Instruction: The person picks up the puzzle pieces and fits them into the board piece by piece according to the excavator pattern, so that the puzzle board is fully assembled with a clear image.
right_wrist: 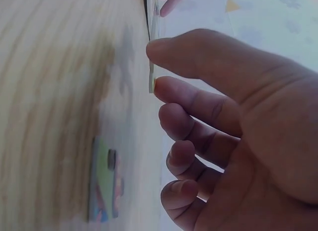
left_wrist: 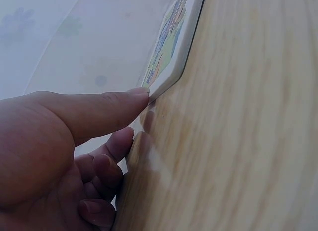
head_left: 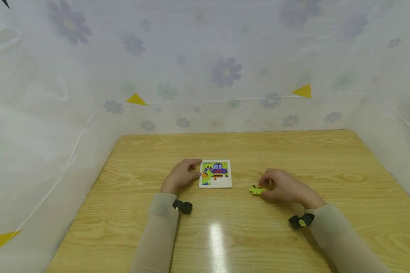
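My left hand (head_left: 183,174) is at the left side of a square puzzle board (head_left: 220,182) with a white frame and a partly filled digger picture. Its straight thumb (left_wrist: 117,109) touches the board's edge, the index finger lies by the far left corner, and the other fingers curl loosely. To the right, my right hand (head_left: 281,186) pinches a yellow-green puzzle piece (head_left: 257,190) between thumb and index finger. In the right wrist view that piece (right_wrist: 152,82) shows nearly edge-on. Another green and reddish piece (right_wrist: 103,179) lies on the table below the hand; overlap hides whether it is single.
The wooden table (head_left: 123,227) has a glossy light reflection near its front. A white flowered sheet (head_left: 191,57) encloses the back and sides, with yellow triangles (head_left: 136,99) on it. Each wrist wears a small black camera (head_left: 182,206).
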A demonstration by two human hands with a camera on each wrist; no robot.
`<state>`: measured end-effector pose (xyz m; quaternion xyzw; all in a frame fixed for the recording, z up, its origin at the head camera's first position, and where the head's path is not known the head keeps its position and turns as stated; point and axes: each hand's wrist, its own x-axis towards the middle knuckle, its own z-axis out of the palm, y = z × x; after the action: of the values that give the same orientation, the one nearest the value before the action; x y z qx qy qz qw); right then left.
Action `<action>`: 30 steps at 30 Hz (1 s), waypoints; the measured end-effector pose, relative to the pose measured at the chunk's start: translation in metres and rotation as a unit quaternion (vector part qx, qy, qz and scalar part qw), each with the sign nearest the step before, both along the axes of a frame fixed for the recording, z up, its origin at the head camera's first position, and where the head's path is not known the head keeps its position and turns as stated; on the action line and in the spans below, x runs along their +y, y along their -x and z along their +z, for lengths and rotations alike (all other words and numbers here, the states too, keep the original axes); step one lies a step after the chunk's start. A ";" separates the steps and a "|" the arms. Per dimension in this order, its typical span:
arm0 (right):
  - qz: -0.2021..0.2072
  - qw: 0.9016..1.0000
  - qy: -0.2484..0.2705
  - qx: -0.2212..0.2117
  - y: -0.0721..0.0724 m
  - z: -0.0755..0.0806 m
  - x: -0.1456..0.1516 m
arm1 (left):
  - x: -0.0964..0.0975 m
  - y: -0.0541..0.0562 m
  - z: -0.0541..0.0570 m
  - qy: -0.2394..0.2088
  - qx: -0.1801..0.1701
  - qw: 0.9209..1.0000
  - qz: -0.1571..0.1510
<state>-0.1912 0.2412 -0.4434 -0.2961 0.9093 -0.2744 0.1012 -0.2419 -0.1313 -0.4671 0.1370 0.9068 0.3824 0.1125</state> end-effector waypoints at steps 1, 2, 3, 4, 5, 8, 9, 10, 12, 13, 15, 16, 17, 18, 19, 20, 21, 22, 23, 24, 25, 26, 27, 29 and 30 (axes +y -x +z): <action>0.000 1.000 0.001 0.003 0.001 0.001 -0.002 | 0.000 0.000 0.000 0.001 -0.001 1.000 0.000; 0.001 1.000 0.002 0.006 0.002 0.001 -0.004 | 0.000 0.000 0.001 0.002 -0.001 1.000 0.001; 0.001 1.000 0.004 0.009 0.003 0.002 -0.007 | 0.000 0.000 0.001 0.002 -0.002 1.000 0.002; 0.000 1.000 0.007 0.010 0.004 0.003 -0.010 | 0.000 0.000 0.001 0.002 -0.002 1.000 0.003; -0.002 1.000 0.010 0.011 0.004 0.004 -0.013 | 0.000 0.000 0.002 0.002 -0.001 1.000 0.003; -0.008 1.000 0.018 0.013 0.007 0.006 -0.025 | -0.001 0.000 0.002 0.001 -0.001 1.000 0.003; -0.010 1.000 0.022 0.012 0.008 0.006 -0.030 | -0.001 -0.001 0.002 0.001 -0.001 1.000 0.003; -0.012 1.000 0.025 0.010 0.009 0.007 -0.035 | -0.001 -0.001 0.003 0.001 -0.001 1.000 0.003; -0.016 0.999 0.029 0.008 0.011 0.007 -0.045 | -0.001 -0.002 0.003 0.001 -0.003 1.000 0.004; -0.018 0.999 0.031 0.007 0.012 0.007 -0.050 | -0.001 -0.003 0.003 0.001 -0.004 1.000 0.004; -0.022 0.999 0.031 0.006 0.015 0.008 -0.060 | 0.000 -0.003 0.003 0.001 -0.004 1.000 0.006; -0.025 0.999 0.030 0.009 0.016 0.008 -0.064 | 0.000 -0.004 0.003 0.001 -0.004 1.000 0.007; -0.027 0.999 0.029 0.013 0.017 0.008 -0.069 | 0.000 -0.004 0.003 0.001 -0.003 1.000 0.007; -0.029 0.999 0.029 0.015 0.018 0.008 -0.074 | 0.000 -0.004 0.002 0.001 -0.003 1.000 0.008; -0.028 0.999 0.028 0.022 0.019 0.008 -0.078 | 0.000 -0.004 0.003 0.001 -0.002 1.000 0.009; -0.028 0.999 0.026 0.027 0.020 0.008 -0.082 | 0.000 -0.004 0.003 0.000 -0.002 1.000 0.010; -0.030 0.999 0.025 0.031 0.022 0.007 -0.086 | 0.000 -0.004 0.003 0.000 -0.001 1.000 0.010; -0.030 0.999 0.023 0.034 0.023 0.006 -0.090 | 0.000 -0.004 0.003 0.000 -0.001 1.000 0.010; -0.032 0.999 0.021 0.035 0.024 0.006 -0.094 | 0.000 -0.004 0.003 0.000 -0.001 1.000 0.010; -0.032 0.999 0.018 0.035 0.025 0.005 -0.097 | 0.000 -0.003 0.003 0.000 0.000 1.000 0.010; -0.032 0.999 0.016 0.034 0.026 0.004 -0.100 | 0.000 -0.003 0.003 0.001 0.002 1.000 0.008; -0.035 0.999 0.013 0.030 0.027 0.003 -0.104 | 0.000 -0.003 0.003 0.001 0.002 1.000 0.007; -0.037 0.999 0.011 0.026 0.027 0.003 -0.107 | 0.000 -0.003 0.003 0.002 0.002 1.000 0.006; -0.038 0.999 0.006 0.018 0.028 0.003 -0.113 | 0.000 -0.003 0.002 0.001 0.001 1.000 0.005; -0.038 0.999 0.003 0.017 0.028 0.003 -0.115 | 0.000 -0.002 0.001 0.001 0.002 1.000 0.004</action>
<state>-0.2196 0.1259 -0.4401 -0.2657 0.9207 -0.2758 0.0745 -0.2395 -0.1315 -0.4658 0.1337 0.9081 0.3816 0.1087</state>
